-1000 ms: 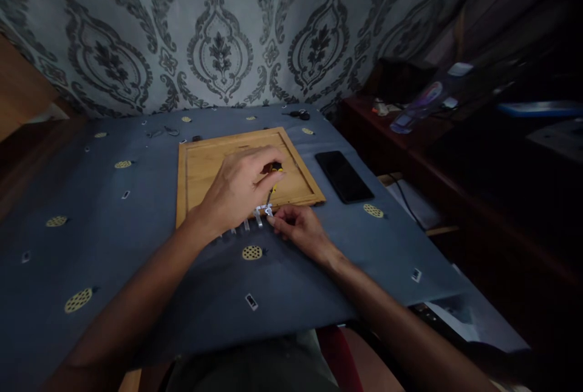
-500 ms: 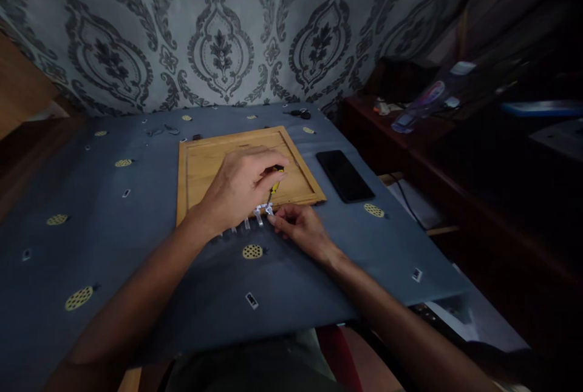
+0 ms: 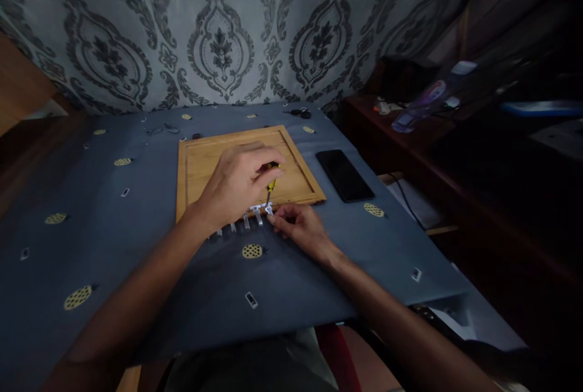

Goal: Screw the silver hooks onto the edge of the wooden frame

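Note:
My left hand (image 3: 239, 179) is closed around the handle of a small yellow and black screwdriver (image 3: 272, 185), held almost upright over the near edge of a wooden board (image 3: 204, 161). Its tip meets a small whitish clear plastic piece (image 3: 268, 209) at that edge; the exact contact is too small to make out. Thumb and fingers of my right hand (image 3: 300, 226) pinch the outer end of this piece. To its left, several similar clear plastic pieces (image 3: 246, 221) stick out in a row from the board's near edge, partly behind my left wrist.
A black phone (image 3: 345, 175) lies right of the board on the patterned blue cloth (image 3: 310, 295). Behind the board are a dark pair of scissors or similar tool (image 3: 300, 113) and small grey items (image 3: 164, 130). A clear bottle (image 3: 421, 104) stands on the reddish-brown furniture at right.
My left hand and the screwdriver have shifted slightly up and to the left. My right hand stays at the plastic piece.

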Tool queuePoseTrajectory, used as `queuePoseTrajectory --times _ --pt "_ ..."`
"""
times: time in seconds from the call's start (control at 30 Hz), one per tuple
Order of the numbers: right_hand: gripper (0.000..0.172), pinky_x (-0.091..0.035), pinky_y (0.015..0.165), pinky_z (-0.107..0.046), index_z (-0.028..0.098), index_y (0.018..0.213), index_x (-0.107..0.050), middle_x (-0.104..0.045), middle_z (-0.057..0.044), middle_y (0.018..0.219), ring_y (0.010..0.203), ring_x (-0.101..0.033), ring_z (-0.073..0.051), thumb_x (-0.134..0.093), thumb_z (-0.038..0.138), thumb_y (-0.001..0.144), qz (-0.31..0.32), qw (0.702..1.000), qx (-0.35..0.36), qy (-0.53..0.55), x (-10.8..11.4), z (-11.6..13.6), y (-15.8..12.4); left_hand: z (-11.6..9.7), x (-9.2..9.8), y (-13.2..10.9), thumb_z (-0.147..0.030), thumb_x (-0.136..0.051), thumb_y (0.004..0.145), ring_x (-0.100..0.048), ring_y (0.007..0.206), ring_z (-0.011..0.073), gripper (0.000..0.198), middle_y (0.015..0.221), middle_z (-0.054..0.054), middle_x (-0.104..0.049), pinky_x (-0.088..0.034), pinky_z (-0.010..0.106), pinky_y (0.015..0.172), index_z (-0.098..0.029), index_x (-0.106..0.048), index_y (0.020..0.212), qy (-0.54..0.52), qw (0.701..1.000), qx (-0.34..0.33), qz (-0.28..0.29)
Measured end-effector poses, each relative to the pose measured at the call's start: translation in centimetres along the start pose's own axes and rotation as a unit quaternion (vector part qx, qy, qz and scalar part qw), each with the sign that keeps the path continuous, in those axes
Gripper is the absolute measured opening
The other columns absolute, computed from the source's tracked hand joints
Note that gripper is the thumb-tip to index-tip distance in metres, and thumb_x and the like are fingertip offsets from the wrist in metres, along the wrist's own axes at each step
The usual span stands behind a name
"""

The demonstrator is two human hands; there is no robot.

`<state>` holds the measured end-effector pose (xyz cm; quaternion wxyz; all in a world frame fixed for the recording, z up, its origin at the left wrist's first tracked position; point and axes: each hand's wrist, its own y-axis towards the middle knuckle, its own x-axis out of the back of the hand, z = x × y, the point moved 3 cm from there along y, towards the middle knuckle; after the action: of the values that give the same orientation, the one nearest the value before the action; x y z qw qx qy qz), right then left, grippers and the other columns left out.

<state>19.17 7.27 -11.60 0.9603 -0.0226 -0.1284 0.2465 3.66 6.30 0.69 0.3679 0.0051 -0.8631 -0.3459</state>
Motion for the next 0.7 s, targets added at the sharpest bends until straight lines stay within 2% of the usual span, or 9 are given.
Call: queuePoseTrajectory --times 0.37,0.5,0.7 --pt "0.039 -0.041 0.049 -0.024 0.02 0.063 -0.059 -0.059 0.001 0.057 0.049 -0.05 -0.011 -0.072 0.055 0.075 0.0 1.0 -0.001 -0.008 0.05 -0.04 -0.01 -0.02 -0.05 0.09 -0.013 -0.067 0.085 -0.068 0.077 0.0138 0.009 0.088 0.002 -0.074 -0.05 0.025 0.073 -0.016 -0.068 0.093 -0.006 1.0 0.023 0.018" --pt "0.041 -0.039 0.048 -0.024 0.02 0.062 -0.058 -0.058 0.001 0.057 0.049 -0.048 -0.011 -0.071 0.057 0.075 0.0 1.0 0.002 -0.01 0.06 0.04 -0.03 -0.1 -0.14 0.07 -0.014 -0.063 0.088 -0.068 0.078 0.0147 0.006 0.087 0.002 -0.074 -0.051 0.026 0.074 -0.017 -0.068 0.089 0.006 1.0 0.011 0.014" --pt "0.04 -0.039 0.048 -0.024 0.02 0.062 -0.058 -0.058 0.001 0.057 0.048 -0.048 -0.01 -0.07 0.055 0.076 0.002 1.0 0.008 -0.004 0.02 -0.04 0.03 0.12 -0.03 0.09 -0.011 -0.063 0.088 -0.069 0.082 0.0159 0.014 0.09 0.003 -0.075 -0.052 0.028 0.079 -0.018 -0.071 0.097 -0.021 0.999 -0.001 0.03"
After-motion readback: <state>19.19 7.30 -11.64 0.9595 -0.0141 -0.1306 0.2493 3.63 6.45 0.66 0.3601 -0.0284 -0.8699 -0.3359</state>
